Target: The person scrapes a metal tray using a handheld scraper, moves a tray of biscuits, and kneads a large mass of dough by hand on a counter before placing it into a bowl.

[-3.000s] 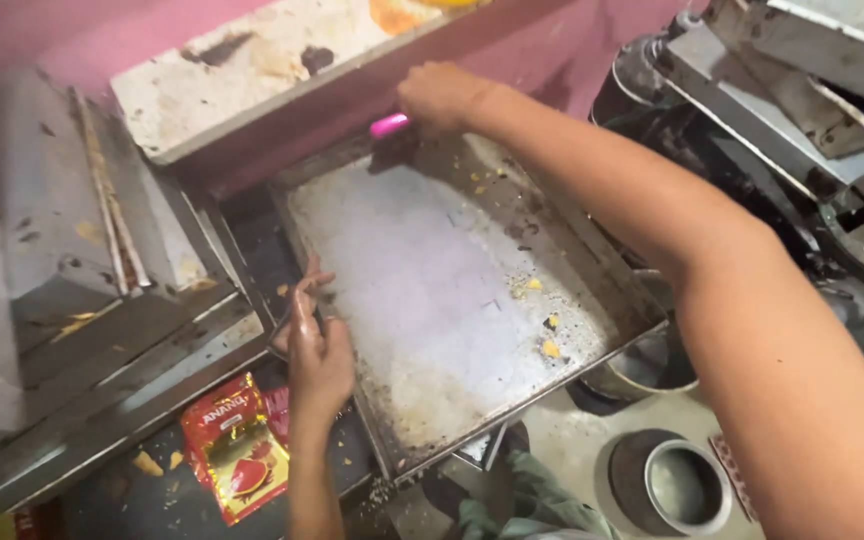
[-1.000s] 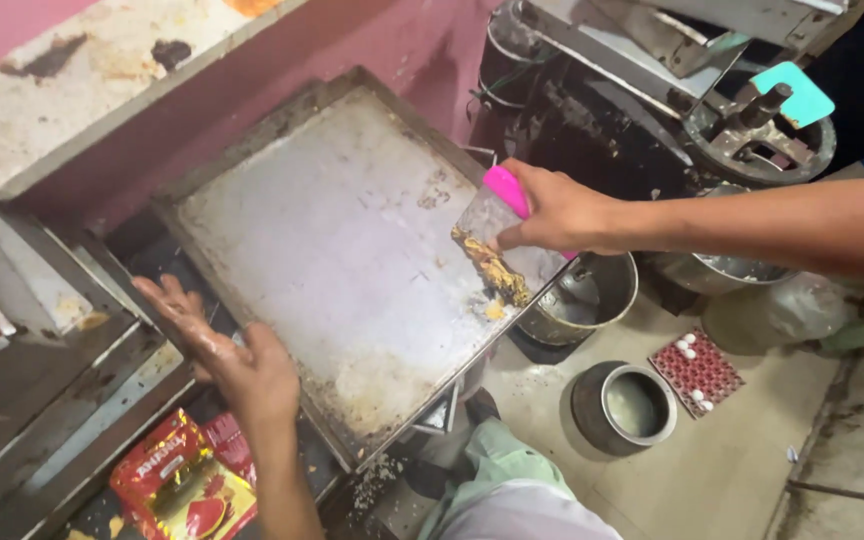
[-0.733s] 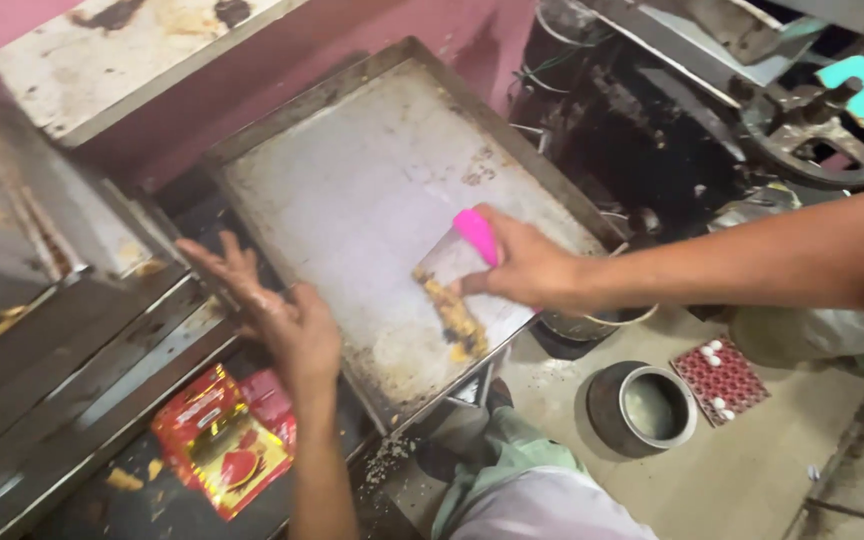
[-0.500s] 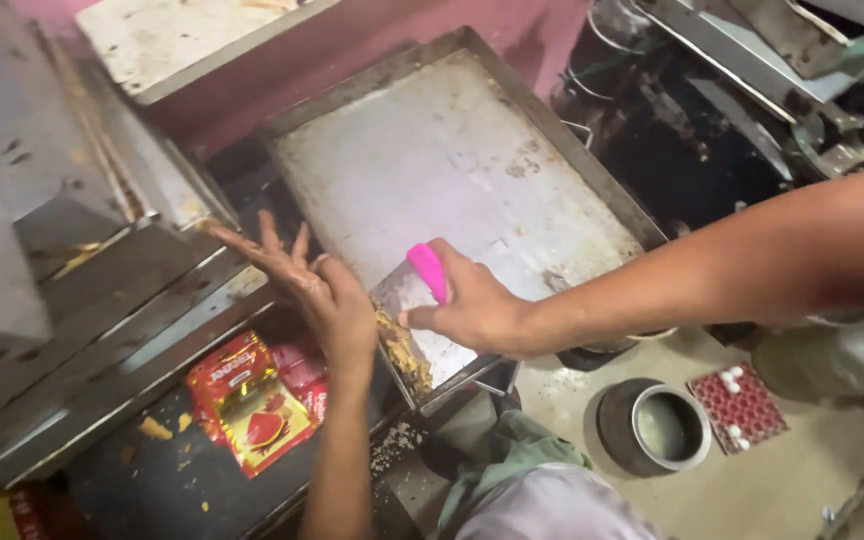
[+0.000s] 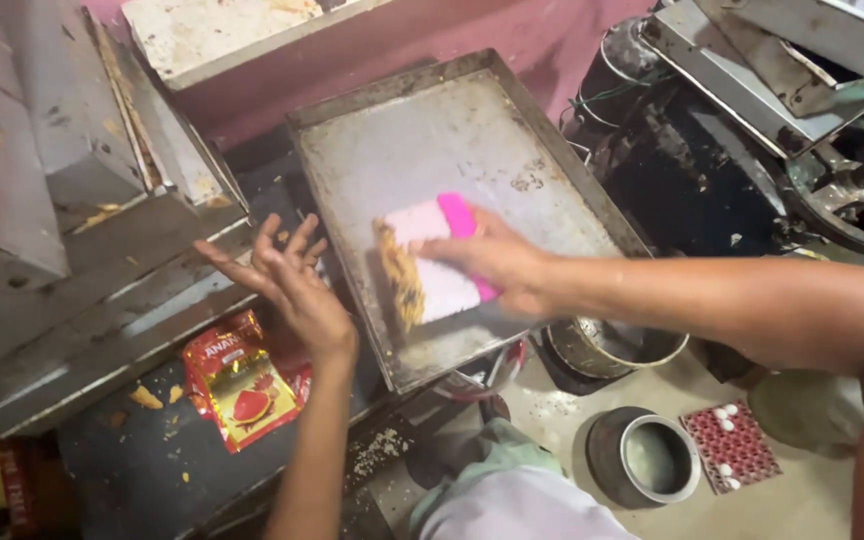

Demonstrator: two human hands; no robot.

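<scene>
— One metal tray (image 5: 472,150), one pink-handled scraper (image 5: 432,262): where is it?

— On the tray's near part, grasped in your right hand (image 5: 497,265), crumbs (image 5: 399,283) before it. Your left hand (image 5: 287,280) is spread, holding nothing, beside the tray edge, above one red packet (image 5: 240,385).

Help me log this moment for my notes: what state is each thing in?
Metal tray: tilted, mostly scraped bare, greasy.
Pink-handled scraper: flat on the tray, crumbs piled at its edge.
Right hand: gripping the scraper.
Left hand: open, fingers spread, holding nothing, beside the tray's edge.
Red packet: lying flat, looks opened.
Small metal pot: upright, uncovered.
</scene>
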